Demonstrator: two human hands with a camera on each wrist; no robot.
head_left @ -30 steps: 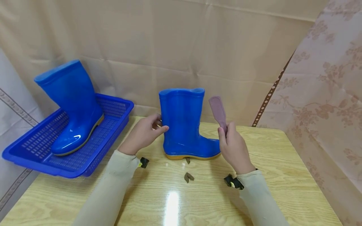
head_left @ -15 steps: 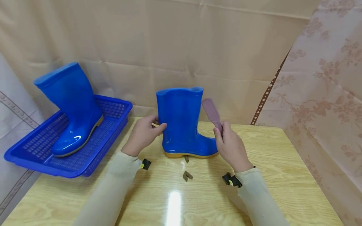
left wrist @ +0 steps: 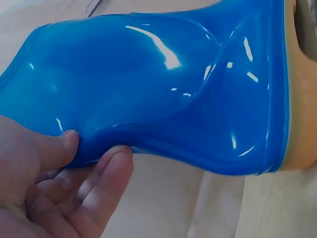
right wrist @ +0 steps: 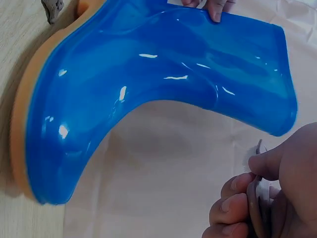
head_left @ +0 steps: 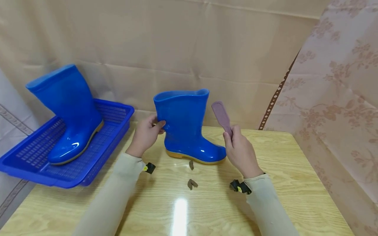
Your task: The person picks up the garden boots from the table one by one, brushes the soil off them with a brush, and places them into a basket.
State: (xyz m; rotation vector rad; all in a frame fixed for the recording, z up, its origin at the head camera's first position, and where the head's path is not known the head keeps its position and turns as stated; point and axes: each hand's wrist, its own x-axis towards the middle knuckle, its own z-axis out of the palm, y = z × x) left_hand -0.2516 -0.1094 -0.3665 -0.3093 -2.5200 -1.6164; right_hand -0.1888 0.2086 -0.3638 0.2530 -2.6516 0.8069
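Observation:
A blue rubber boot [head_left: 183, 121] with a yellow-orange sole stands in the middle of the table, its shaft leaning a little left and its toe pointing right. Whether its sole touches the table I cannot tell. My left hand [head_left: 146, 135] pinches the back of the shaft, thumb on the near side; the left wrist view shows the thumb [left wrist: 57, 148] on the rubber. In my right hand [head_left: 242, 150], beside the toe, is a flat mauve paddle-shaped tool [head_left: 221, 114], held by its handle, blade upward and apart from the boot. Brown clumps [head_left: 192, 184] lie in front of the boot.
At the left, a blue perforated plastic basket [head_left: 113, 144] holds a second blue boot [head_left: 76, 108], tilted back. Behind the wooden table [head_left: 280, 183] hangs a beige cloth [head_left: 133, 49]; a floral cloth [head_left: 348, 98] hangs at the right.
The boot's shaft has tipped left and its opening shows more. One brown clump by the sole is now in fuller view. My left hand has shifted slightly left and up with the boot.

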